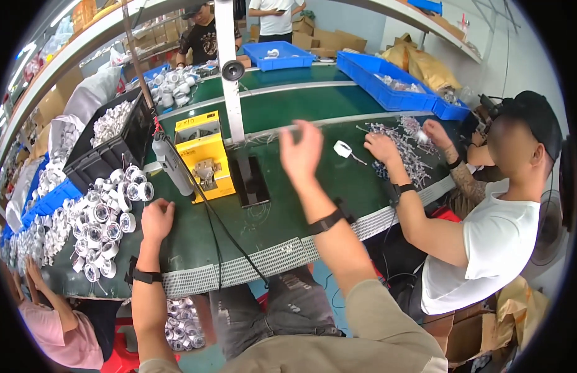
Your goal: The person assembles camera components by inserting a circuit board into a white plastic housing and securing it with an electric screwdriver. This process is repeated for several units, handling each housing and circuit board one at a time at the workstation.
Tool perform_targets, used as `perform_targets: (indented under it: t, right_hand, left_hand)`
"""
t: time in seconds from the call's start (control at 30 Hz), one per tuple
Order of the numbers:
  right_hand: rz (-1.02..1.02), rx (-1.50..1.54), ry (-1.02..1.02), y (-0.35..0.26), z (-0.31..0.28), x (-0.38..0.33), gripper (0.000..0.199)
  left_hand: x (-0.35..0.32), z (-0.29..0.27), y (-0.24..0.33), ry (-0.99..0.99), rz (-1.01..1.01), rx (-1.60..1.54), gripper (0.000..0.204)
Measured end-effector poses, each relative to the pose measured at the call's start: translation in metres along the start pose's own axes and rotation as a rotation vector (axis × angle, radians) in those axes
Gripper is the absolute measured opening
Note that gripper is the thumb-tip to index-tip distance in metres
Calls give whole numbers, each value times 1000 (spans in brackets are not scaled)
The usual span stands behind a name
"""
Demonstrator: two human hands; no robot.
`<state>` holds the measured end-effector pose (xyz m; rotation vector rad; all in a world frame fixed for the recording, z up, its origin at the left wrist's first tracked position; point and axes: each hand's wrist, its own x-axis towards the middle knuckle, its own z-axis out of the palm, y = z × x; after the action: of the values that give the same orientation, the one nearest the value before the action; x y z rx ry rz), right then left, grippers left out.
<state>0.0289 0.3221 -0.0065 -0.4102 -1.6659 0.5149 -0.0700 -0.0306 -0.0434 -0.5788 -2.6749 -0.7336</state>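
My left hand (158,220) rests on the green table with its fingers curled in, and no object shows in it. Just left of it lies a heap of white round housings with clear fronts (100,214). Raised over the middle of the table, my right hand (301,152) is open, fingers and thumb apart, slightly blurred, holding nothing. To its right a white part with a short wire tail (342,149) lies on the table. Between my hands stand a yellow box (206,158) with metal pieces in it and a dark flat phone-like slab (250,180).
A grey handheld tool (171,163) hangs by the box, its black cable crossing the table edge. At right a co-worker's hands (383,148) are at a pile of wired parts (412,158). A black crate (108,149) stands left, blue trays (381,81) behind. A white post (229,74) rises centrally.
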Motion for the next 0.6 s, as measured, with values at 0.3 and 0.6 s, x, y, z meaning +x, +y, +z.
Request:
perform_targets:
  t: [0.3,0.6]
  right_hand:
    - [432,-766,-581,118,-61,28,66]
    - [-413,166,-734,-60,-32,-29,68]
  left_hand:
    - [-10,-10,27,-155,119,-216,23]
    - [-25,-1,47,-741,51,-1306,42]
